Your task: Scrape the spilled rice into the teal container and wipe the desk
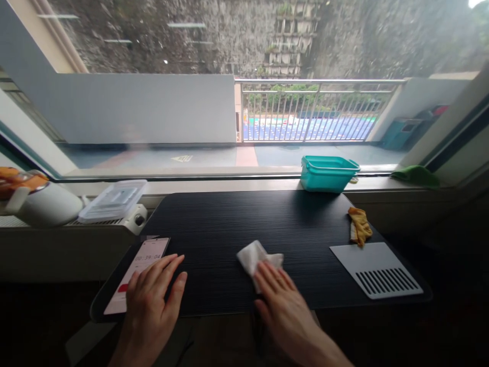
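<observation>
My right hand (278, 293) presses a crumpled white tissue (252, 255) onto the dark table (206, 219), its fingers close together over the tissue's near side. The far part of the tissue shows beyond the fingertips. At the table's left end, my left hand (155, 290) is open, thumb apart from the fingers, with nothing held. Under or just beside it lies a phone (147, 250) with a timer on its pale screen. The hand covers part of the phone; whether they touch I cannot tell.
To the right lie a slotted grey plate (359, 255) and a yellow-brown cloth (359, 225). A teal basin (328, 173) stands by the window at the back. Left of the table are a clear plastic lid (116, 199) and a white kettle-like pot (53, 204). A green cloth (416, 176) lies on the sill.
</observation>
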{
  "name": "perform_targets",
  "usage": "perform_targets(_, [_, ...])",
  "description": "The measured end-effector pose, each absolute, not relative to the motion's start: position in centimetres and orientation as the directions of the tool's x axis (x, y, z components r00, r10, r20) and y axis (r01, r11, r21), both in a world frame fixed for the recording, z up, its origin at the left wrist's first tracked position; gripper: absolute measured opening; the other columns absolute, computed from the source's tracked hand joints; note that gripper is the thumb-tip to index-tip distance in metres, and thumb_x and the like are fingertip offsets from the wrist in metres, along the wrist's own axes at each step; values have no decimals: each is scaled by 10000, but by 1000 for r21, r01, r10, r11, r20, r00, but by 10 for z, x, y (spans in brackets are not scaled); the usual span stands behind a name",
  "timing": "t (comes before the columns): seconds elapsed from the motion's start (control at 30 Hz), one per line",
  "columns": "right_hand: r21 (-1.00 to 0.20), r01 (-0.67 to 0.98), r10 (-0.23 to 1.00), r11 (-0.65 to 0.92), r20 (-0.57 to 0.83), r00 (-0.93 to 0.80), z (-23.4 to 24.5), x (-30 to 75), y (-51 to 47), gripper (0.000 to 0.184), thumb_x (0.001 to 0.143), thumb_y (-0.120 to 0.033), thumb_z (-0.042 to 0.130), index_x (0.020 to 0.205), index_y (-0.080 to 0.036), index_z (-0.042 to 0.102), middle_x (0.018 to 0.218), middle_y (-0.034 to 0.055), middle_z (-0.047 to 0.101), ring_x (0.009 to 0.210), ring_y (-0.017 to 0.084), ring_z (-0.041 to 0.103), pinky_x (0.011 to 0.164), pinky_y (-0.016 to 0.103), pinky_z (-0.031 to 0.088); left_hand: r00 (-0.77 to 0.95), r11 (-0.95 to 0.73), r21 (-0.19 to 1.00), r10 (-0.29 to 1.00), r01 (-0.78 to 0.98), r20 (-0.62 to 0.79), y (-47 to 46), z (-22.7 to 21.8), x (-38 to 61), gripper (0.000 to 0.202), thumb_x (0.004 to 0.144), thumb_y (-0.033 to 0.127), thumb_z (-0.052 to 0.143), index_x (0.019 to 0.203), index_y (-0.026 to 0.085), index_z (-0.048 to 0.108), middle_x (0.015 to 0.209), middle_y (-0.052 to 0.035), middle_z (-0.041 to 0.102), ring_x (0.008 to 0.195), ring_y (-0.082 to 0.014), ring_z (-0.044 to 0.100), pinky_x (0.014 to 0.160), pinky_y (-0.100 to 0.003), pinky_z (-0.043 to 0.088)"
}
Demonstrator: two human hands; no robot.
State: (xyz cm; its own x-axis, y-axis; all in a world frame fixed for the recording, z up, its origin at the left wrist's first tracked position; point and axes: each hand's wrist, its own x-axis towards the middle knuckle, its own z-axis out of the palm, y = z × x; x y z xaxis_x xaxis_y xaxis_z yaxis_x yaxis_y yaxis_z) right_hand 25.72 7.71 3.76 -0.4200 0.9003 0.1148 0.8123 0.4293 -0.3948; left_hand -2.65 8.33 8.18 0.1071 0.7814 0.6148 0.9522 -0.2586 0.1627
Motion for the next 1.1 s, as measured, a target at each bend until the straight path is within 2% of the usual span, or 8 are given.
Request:
perform_targets(0.17, [-223,974,991,40,131,-10,30,329,84,529,912,-368,422,1389,-150,488,1507,139,370,1410,313,310,1125,547,290,74,-243,199,789,949,610,85,78,-30,304,969,363,377,1139,202,571,1128,-117,649,1058,-292,591,920,-461,380])
perform_targets(0.27, [-330,914,971,237,75,-226,41,252,82,533,921,-376,451,1399,-141,469,1517,142,356,1420,311,289,1146,530,266,81,-261,205,781,943,619,85,80,-29,310,966,369,376,1136,202,575,1124,-115,653,1057,-294,598,917,-455,390])
perform_targets(0.37, [-462,663,793,590,175,-584,51,152,74,605,940,-449,442,1448,-127,375,1517,122,380,1421,272,297,1174,467,251,101,-263,179,782,948,615,81,83,-31,327,964,384,362,1135,206,577,1125,-112,659,1060,-304,601,930,-470,383])
perform_targets(0.53, [-437,515,654,738,275,-705,41,142,54,531,966,-427,398,1424,-156,402,1494,65,434,1398,223,345,1160,417,302,129,-264,140,786,954,605,77,83,-39,367,963,415,338,1162,200,559,1152,-132,641,1077,-320,588,931,-485,379])
perform_targets(0.67, [-353,788,863,504,202,-462,33,261,37,456,979,-377,385,1409,-238,445,1509,5,399,1395,204,359,1144,397,339,133,-286,163,785,944,605,84,78,-33,371,957,442,338,1157,215,554,1139,-123,643,1059,-311,592,911,-468,404])
perform_targets(0.8, [-212,970,979,116,192,-75,29,334,27,448,977,-299,348,1398,-222,479,1488,60,416,1374,254,392,1094,476,389,133,-306,205,798,930,588,93,75,-18,384,956,460,320,1153,230,556,1148,-108,643,1080,-309,586,945,-491,392])
perform_targets(1.0, [-236,943,966,234,162,-200,28,312,42,483,974,-352,374,1437,-222,421,1527,39,349,1409,234,328,1122,430,340,160,-340,222,804,914,573,100,65,-14,342,936,410,390,1218,277,530,1229,-89,612,1132,-303,557,1006,-522,346])
perform_targets(1.1, [-264,955,990,134,73,-119,46,325,100,466,985,-352,352,1407,-190,463,1523,71,372,1414,238,319,1139,416,283,168,-347,218,802,912,573,107,54,-20,355,919,407,430,1242,295,524,1262,-77,603,1153,-294,554,1007,-502,363])
